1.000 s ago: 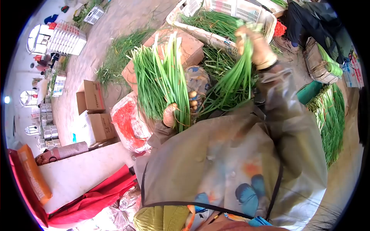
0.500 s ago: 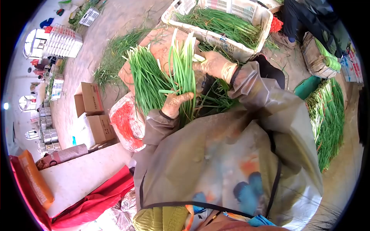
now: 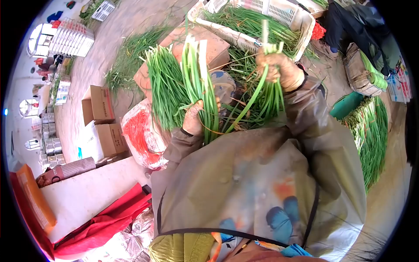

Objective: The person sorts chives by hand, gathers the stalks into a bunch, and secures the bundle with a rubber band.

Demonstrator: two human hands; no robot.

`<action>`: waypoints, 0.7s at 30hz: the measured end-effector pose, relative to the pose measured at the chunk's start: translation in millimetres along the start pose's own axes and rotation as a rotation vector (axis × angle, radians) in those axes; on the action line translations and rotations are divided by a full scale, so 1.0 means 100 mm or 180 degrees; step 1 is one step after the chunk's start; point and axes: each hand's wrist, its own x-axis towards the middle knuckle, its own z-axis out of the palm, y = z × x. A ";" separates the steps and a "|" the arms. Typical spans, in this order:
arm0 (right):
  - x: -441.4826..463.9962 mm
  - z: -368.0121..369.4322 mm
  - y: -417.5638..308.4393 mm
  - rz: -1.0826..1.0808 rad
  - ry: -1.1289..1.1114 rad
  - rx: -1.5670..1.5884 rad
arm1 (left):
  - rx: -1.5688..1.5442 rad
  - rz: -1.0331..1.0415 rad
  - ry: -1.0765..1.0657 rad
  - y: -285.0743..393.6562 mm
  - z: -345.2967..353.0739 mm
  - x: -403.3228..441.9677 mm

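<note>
My left hand [image 3: 194,118] is closed around an upright bunch of chives [image 3: 201,85], pale stem ends at the top. Against that bunch, on its left, lies a larger pile of chives [image 3: 166,89] on a reddish-brown board [image 3: 208,43]. Raised to the right, my right hand [image 3: 281,72] grips a smaller bunch of chives [image 3: 274,96], the stem ends poking out above the fist and the leaves hanging down. Loose leaves and dry bits lie below and between the hands.
A white plastic crate [image 3: 244,40] of chives stands at the far side. Red ties [image 3: 139,133] lie on a white sack at left, near cardboard boxes [image 3: 102,107]. Bundled chives [image 3: 371,135] stand at right. Another person's dark-clothed leg [image 3: 338,28] is at the upper right.
My right hand has moved right, away from the left-hand bunch, and now holds a smaller bunch hanging down. My left hand keeps its bunch in nearly the same place.
</note>
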 end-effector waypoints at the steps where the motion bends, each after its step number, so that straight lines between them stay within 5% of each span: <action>1: 0.00 -0.11 -0.01 -0.0173 0.0051 0.0080 | -0.0030 -0.0084 0.0029 -0.06 -0.06 0.02; 6: -0.18 -0.24 -0.28 -0.1270 -0.0533 0.0865 | -0.0142 0.0096 0.0026 -0.09 -0.14 0.08; 7: -0.23 -0.27 -0.36 -0.1018 -0.0275 0.0675 | -0.0218 0.0179 0.0065 -0.08 -0.14 0.08; 10: -0.12 -0.40 -0.32 0.0599 0.1979 -0.2967 | -0.0146 0.0263 -0.0039 -0.02 -0.11 0.04; 12: 0.06 -0.57 0.02 0.0369 0.1821 -0.3616 | 0.0098 0.0272 0.0080 0.00 -0.09 0.02; 17: 0.41 0.42 0.35 0.0269 0.1294 -0.2332 | -0.0035 -0.0101 -0.0351 -0.08 0.02 0.04; 19: 0.60 0.36 0.55 -0.0717 0.1017 -0.2620 | -0.0069 -0.0134 -0.0357 -0.08 0.10 0.04; 20: 0.56 0.39 0.47 0.0028 0.1081 -0.2305 | -0.0064 -0.0141 -0.0357 -0.06 0.09 0.03; 21: 0.55 0.37 0.50 0.0030 0.1080 -0.2300 | 0.0102 -0.0010 -0.0305 -0.04 0.08 0.02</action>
